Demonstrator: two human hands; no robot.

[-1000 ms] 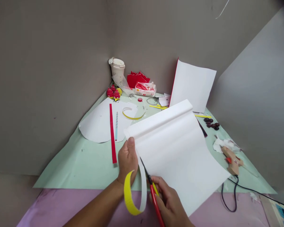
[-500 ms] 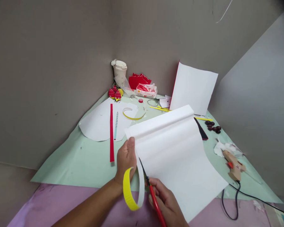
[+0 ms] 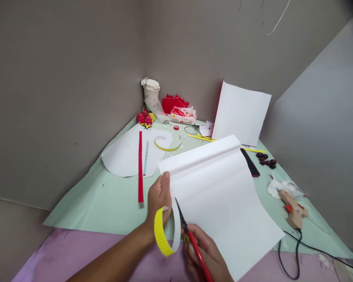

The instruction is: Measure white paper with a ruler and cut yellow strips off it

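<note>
My left hand [image 3: 158, 199] grips the near left edge of a large white sheet [image 3: 214, 196], thumb on top. From that edge a partly cut strip [image 3: 162, 239] curls down, yellow on one face and white on the other. My right hand [image 3: 204, 248] is wrapped round the red handles of a pair of scissors [image 3: 197, 250]. Their dark blades lie between the strip and the sheet. Left of my hands, a red strip [image 3: 140, 168] and a light blue pencil [image 3: 146, 158] rest partly on a white cut-out sheet [image 3: 120, 156].
A glue gun [image 3: 294, 209] with a black cord lies at the right beside crumpled tissue [image 3: 282, 188]. Dark round beads [image 3: 266, 160] sit behind it. A white-faced board [image 3: 241, 113] leans at the back. Farther left stand a tissue pack [image 3: 183, 115], a white cup [image 3: 151, 91] and red-yellow ornaments [image 3: 145, 118].
The scissor blades look slightly more open, with a yellowish inner handle now showing. The whole view has shifted a little; my left hand still grips the sheet.
</note>
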